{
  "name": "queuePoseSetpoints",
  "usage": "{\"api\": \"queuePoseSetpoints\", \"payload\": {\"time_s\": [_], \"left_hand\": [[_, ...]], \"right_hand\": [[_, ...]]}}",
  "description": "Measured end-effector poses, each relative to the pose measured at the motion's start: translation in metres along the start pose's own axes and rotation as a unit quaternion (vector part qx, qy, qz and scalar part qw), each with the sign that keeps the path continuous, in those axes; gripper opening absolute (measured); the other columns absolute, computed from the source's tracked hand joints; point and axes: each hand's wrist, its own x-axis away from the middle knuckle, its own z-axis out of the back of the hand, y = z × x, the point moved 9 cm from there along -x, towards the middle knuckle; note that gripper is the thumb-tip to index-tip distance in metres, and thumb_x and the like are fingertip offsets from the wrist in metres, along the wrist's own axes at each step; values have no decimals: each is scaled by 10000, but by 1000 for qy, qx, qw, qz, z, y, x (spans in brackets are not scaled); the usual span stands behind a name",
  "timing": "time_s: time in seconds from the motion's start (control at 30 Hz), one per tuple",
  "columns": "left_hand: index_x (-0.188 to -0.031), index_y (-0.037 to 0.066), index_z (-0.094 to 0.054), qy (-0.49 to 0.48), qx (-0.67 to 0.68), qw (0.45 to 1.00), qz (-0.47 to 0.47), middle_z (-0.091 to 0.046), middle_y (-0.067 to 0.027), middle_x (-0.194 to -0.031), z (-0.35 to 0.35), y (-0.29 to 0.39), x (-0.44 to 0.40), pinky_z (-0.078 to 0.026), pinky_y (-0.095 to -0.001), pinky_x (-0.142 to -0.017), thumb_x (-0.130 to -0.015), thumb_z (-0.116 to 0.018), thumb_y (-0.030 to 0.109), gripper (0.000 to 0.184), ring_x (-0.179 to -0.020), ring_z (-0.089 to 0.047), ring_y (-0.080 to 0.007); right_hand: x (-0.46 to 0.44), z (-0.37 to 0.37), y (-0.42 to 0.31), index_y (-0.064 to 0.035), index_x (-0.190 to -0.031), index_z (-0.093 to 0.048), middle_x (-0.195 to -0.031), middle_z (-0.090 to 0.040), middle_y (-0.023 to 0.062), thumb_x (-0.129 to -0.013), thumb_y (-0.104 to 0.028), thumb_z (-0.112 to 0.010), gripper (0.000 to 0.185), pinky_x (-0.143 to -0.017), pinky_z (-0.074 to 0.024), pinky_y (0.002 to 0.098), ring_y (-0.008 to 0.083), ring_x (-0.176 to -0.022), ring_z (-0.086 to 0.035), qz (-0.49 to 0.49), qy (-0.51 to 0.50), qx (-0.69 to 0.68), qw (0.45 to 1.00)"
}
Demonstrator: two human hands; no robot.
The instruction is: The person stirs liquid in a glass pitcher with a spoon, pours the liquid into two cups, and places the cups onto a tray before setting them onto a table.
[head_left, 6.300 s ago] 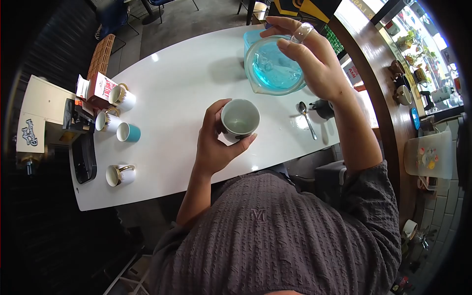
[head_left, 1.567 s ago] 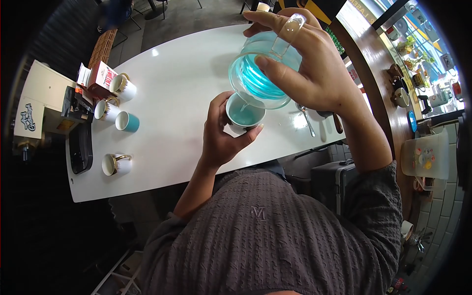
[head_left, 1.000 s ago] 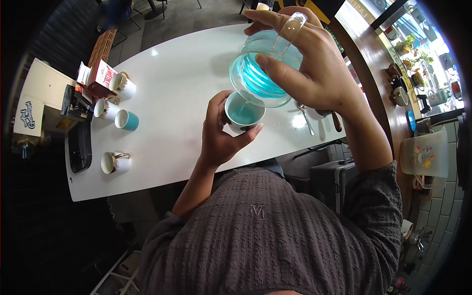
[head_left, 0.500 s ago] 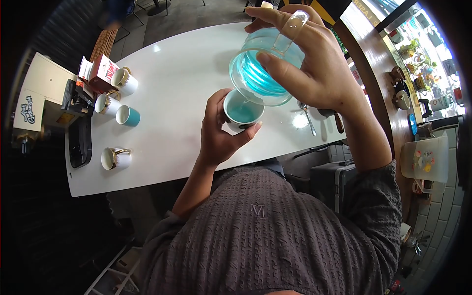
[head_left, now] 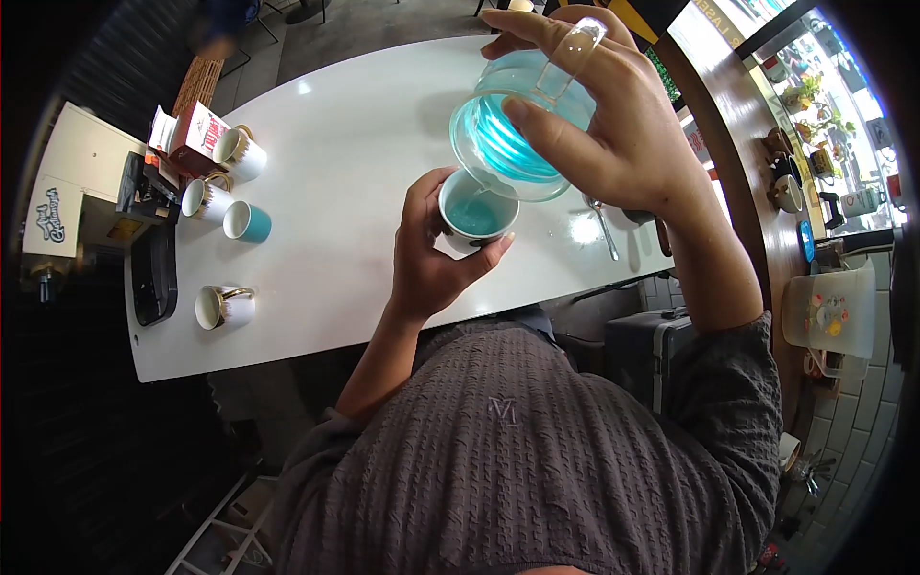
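My left hand (head_left: 422, 259) is closed around a small white cup (head_left: 500, 222) with light blue liquid inside, held over the near part of the table. Above it, my right hand (head_left: 623, 134) grips a clear glass pitcher (head_left: 517, 77), fingers by its handle and thumb along its side. The pitcher is tipped towards the cup, and bright blue liquid (head_left: 513, 144) lies inside it. At the pitcher's lip, close over the cup's far rim, a thin stream runs down into the cup. My right palm hides part of the pitcher.
On the white table (head_left: 335, 192), left, stand several white mugs with gold handles, among them one mug (head_left: 226, 308) nearer me, plus a turquoise cup (head_left: 248, 222). A red-and-white carton (head_left: 197, 134) and black tray (head_left: 155, 278) lie beyond. A spoon (head_left: 603, 230) rests at right.
The cup and pitcher are almost where they were, shifted very slightly right in view. Liquid still runs into the cup, and both hands keep their hold.
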Motion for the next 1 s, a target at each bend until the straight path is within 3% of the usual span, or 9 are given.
{"api": "queuePoseSetpoints", "payload": {"time_s": [1.0], "left_hand": [[-1342,20,-384,1,12,1000,0,-620,-128,-1135,-2,3,-2,-536,-290,-836,-732,-840,76,764,-1022,-660,-185]], "right_hand": [[4,3,-2,138,-1311,-492,-1057,-678,235,-813,-375,-570,720,-1048,-350,462,345,-1018,-629,31,24,-15,999]]}}
